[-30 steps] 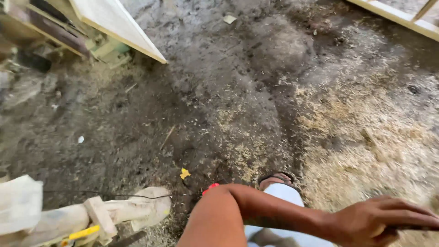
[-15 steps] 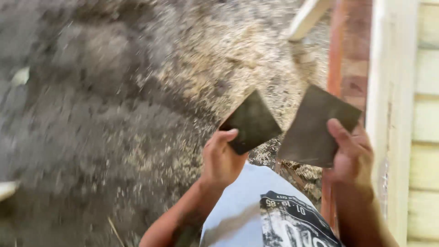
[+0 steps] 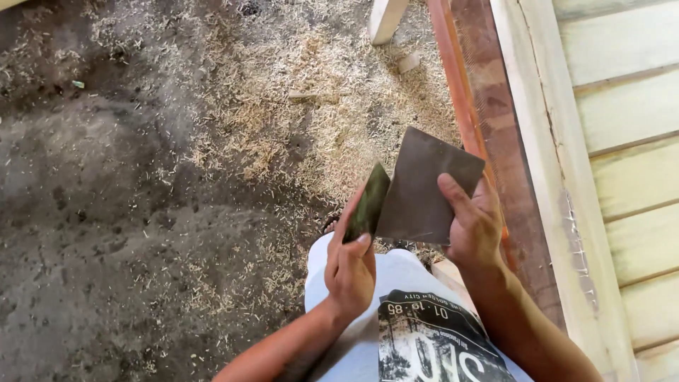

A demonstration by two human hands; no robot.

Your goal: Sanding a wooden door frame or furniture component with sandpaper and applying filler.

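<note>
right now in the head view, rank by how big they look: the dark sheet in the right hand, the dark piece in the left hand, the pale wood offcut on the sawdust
1. dark sheet
2. dark piece, seen nearly edge-on, so unsure
3. wood offcut, farther from the camera

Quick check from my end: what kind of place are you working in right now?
Most likely a woodworking or carpentry yard. The dirt floor is strewn with sawdust and wood shavings, and pale planed timber frames lie at the right. The left hand and right hand each hold a dark sheet, possibly sandpaper.
</note>
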